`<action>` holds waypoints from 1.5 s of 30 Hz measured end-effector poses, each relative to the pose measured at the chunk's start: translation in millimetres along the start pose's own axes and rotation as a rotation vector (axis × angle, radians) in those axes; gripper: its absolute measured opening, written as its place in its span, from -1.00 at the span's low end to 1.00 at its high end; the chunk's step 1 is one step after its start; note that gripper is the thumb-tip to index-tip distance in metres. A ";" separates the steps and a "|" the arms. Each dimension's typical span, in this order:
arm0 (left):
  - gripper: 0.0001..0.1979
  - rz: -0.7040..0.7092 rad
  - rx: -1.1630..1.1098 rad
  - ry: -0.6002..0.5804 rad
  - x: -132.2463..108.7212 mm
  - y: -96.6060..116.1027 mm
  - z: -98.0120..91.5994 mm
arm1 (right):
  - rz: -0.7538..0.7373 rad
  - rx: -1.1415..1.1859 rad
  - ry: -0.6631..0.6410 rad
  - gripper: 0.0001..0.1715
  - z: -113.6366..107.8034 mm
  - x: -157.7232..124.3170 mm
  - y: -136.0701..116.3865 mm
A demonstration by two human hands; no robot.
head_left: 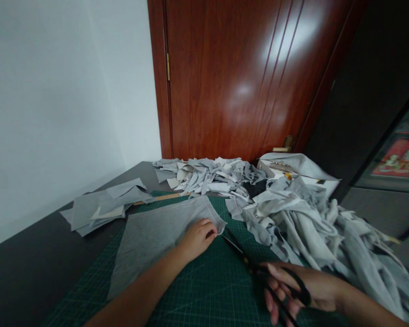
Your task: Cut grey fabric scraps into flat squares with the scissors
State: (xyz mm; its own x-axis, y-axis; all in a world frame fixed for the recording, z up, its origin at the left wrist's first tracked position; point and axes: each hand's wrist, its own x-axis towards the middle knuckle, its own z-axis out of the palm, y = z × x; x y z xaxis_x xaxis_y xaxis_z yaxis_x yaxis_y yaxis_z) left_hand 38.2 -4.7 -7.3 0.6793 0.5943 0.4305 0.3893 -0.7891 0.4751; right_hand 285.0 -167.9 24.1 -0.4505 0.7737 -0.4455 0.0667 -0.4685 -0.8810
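Note:
A piece of grey fabric (pixel 157 234) lies on the green cutting mat (pixel 197 290). My left hand (pixel 199 238) pinches the fabric near its right edge, where a corner is lifted a little. In my right hand (pixel 286 290) is a pair of black-handled scissors (pixel 247 261), with fingers through the handle loops. The blades point up and left, their tips close to the raised fabric corner. Whether the tips touch the cloth I cannot tell.
Flat grey fabric pieces (pixel 104 204) lie at the left, near a wooden ruler (pixel 163 197). Scraps (pixel 211 175) are heaped at the back. A larger cloth pile (pixel 303 218) and a white box (pixel 300 165) stand right. Behind is a wooden door (pixel 225 81).

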 end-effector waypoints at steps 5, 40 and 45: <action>-0.88 0.027 -0.012 0.008 -0.7 0.9 1.3 | 0.016 -0.050 0.036 -0.25 6.5 -8.0 1.3; -0.89 0.075 0.056 -0.024 -2.0 3.7 2.1 | -0.029 -0.110 0.192 -0.32 27.3 13.9 -15.9; -0.89 0.076 0.069 -0.032 -1.5 4.6 1.7 | -0.035 -0.106 0.198 -0.32 26.3 12.9 -10.5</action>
State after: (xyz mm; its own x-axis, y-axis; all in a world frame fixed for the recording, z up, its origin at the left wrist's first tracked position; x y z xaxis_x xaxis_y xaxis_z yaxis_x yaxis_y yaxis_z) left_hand 40.0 -9.5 -7.1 0.7276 0.5276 0.4384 0.3769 -0.8414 0.3872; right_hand 255.1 -164.2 31.8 -0.2709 0.8625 -0.4275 0.1523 -0.4001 -0.9037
